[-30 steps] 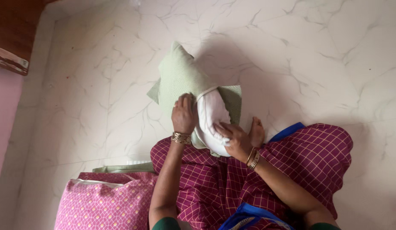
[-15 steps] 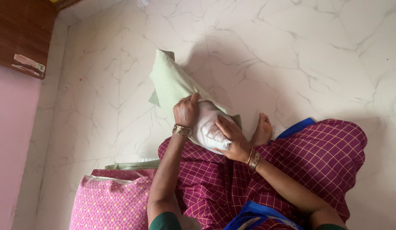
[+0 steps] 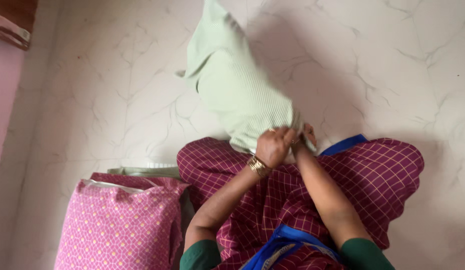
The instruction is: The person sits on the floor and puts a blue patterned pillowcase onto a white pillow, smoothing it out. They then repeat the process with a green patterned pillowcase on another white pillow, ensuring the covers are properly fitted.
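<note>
A pillow in a light green checked cover (image 3: 232, 85) stands on end on the marble floor, tilted away from me. Its near end rests against my lap. My left hand (image 3: 273, 145) is closed on the open edge of the green cover at that end. My right hand (image 3: 305, 137) grips the same edge just beside it, mostly hidden behind the left hand. The white pillow inside barely shows, only a sliver below the cover's edge. Gold bangles sit on my left wrist.
A pink patterned pillow (image 3: 117, 225) lies on the floor at my left side, with folded green cloth (image 3: 147, 171) under its far edge. A pink wall (image 3: 5, 95) and a dark wooden piece (image 3: 12, 20) are at the far left. My lap is in maroon checked cloth (image 3: 342, 170).
The white pillow end that showed earlier is now covered by the green cover. Both hands came together at the cover's open edge, and the pillow swung upright and away.
</note>
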